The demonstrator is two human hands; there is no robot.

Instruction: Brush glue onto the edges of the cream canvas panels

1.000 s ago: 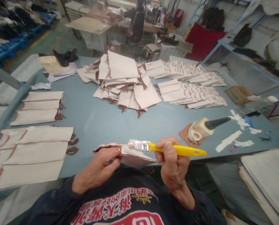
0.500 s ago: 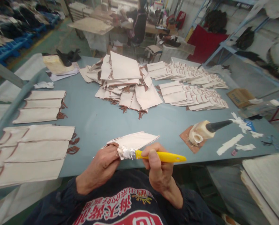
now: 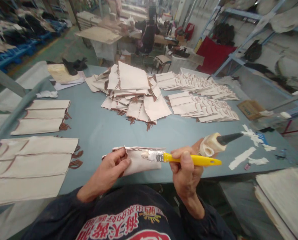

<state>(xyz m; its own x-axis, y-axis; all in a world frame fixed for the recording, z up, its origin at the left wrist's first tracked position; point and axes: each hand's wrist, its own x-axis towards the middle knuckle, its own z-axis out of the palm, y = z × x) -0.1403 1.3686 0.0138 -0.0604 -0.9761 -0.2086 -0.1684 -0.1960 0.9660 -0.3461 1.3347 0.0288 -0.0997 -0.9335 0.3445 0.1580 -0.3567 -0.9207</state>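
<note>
Nearest you is your dark top [image 3: 119, 206] with its red and white lettering. Your left hand [image 3: 115, 164] has its grip pinched closed on the brown-trimmed edge of a cream fabric piece [image 3: 141, 163], which sits just in front of you at the near edge of the blue-grey bench [image 3: 94, 140]. Your right hand [image 3: 187, 168] has its grip closed round the yellow handle of a brush [image 3: 206, 160]. Its whitened bristles point left, over the piece; whether they touch it, you cannot tell from here.

To your left lie overlapping cream pieces [image 3: 36, 166] with brown ties, and a smaller set [image 3: 42, 114] just beyond. Past your right hand stands a cream container [image 3: 211, 143] with a dark spout, white strips [image 3: 242, 158] to its right. Farther out are a loose heap of cream pieces [image 3: 134, 76], fanned rows [image 3: 189, 105] right of it and a cardboard box [image 3: 250, 109]. Well beyond the bench is another person [image 3: 147, 36], in dark clothes.
</note>
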